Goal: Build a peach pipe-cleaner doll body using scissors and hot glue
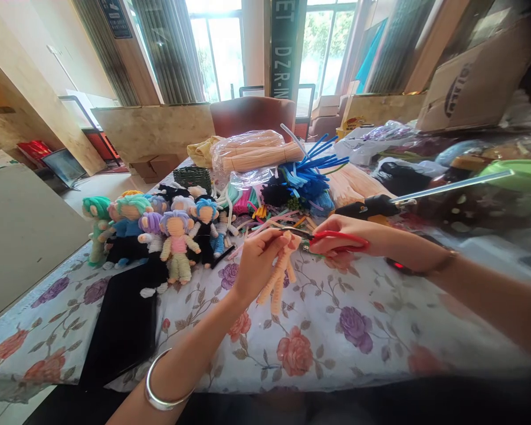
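My left hand (260,260) pinches the top of a peach-coloured doll body (278,285) made of coiled fuzzy stems, its limbs hanging below my fingers. Closed around the red handles of a pair of scissors (347,238) is my right hand (336,233). The dark scissor blades point left and reach the top of the peach piece, beside my left fingertips. Behind my right hand lies a black glue gun (365,208) with a clear glue stick (455,188) in its back end.
Finished dolls (177,242) stand at the left beside a black tablet-like panel (121,319). Blue stems (307,177) and wrapped peach bundles (256,153) lie at the back. Bags and a green bowl (517,177) crowd the right. The tablecloth (323,366) is floral.
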A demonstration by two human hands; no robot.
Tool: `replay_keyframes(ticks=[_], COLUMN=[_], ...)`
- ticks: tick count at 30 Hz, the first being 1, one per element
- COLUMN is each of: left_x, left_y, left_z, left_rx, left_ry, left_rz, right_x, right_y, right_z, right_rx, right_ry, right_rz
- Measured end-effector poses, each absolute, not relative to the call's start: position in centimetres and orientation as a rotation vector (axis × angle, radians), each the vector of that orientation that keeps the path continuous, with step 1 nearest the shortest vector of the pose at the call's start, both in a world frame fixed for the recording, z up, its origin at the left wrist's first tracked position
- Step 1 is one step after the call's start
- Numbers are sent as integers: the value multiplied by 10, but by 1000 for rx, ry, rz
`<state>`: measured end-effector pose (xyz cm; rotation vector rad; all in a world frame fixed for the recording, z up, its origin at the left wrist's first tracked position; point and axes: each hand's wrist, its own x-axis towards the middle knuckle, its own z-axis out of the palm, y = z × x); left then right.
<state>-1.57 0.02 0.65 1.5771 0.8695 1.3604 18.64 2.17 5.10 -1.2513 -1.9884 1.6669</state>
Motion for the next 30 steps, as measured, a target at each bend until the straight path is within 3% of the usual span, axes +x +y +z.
replay_keyframes(ticks=[30], left_x=[-16], left_y=[-1], left_z=[5], left_rx=[1643], left_ry=[986], left_rz=[1326], right_x=[187], right_y=[21], right_z=[58], right_rx=[-1307], right_ry=[-1879], right_rz=[1666])
